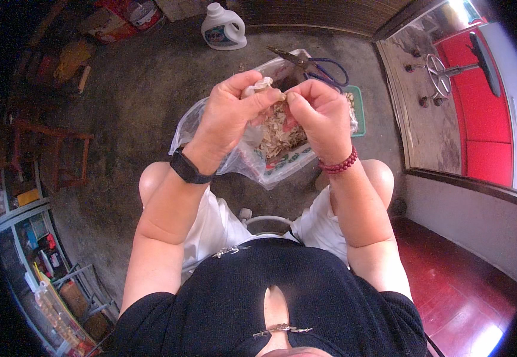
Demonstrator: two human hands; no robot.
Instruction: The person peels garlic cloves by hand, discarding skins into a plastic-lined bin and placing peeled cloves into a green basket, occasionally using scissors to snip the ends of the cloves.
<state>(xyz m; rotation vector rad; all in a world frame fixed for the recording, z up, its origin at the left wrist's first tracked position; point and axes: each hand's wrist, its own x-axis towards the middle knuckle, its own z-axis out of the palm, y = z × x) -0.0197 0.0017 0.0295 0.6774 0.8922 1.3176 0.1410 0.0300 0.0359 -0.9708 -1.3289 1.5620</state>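
My left hand (235, 107) is closed on a small white papery item (259, 86) that looks like a garlic bulb. Beside it, my right hand (317, 113) pinches at a small pale piece (282, 96) between thumb and forefinger, close to the left thumb. Beneath both hands a plastic bag (190, 122) and container hold a heap of dry papery peelings (282, 137). Large scissors (330, 77) with blue handles rest on the container's back edge. A green tray (359, 117) with small pale pieces sits to the right, partly hidden.
A white jug (217, 34) stands on the concrete floor (130, 89) behind the container. A wooden stool (68, 152) and cluttered shelving (35, 244) are at left. At right are a framed opening (407, 166), a wheeled chair (449, 71) and red panels (487, 154). My knees flank the container.
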